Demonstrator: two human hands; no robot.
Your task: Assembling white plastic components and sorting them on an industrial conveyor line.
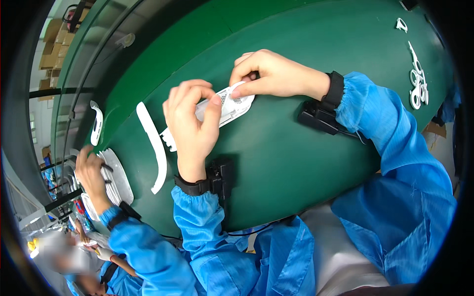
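Observation:
A long white plastic housing (226,114), with perforated grille patches on its upper face, lies at a slant over the green table between my hands. My left hand (191,118) is closed over its left part, thumb along the near side, hiding much of it. At the right end my right hand (269,73) pinches the housing with thumb and bent fingers. Whether a smaller piece is also between those fingers is hidden. Left of my left hand a curved white plastic strip (157,150) rests on the table, apart from the housing.
A co-worker's hand (92,173) touches a stack of white curved panels (118,177) at the left. Another white part (96,123) lies beyond it. White ring-shaped pieces (418,86) and a small white piece (401,24) lie at the table's far right.

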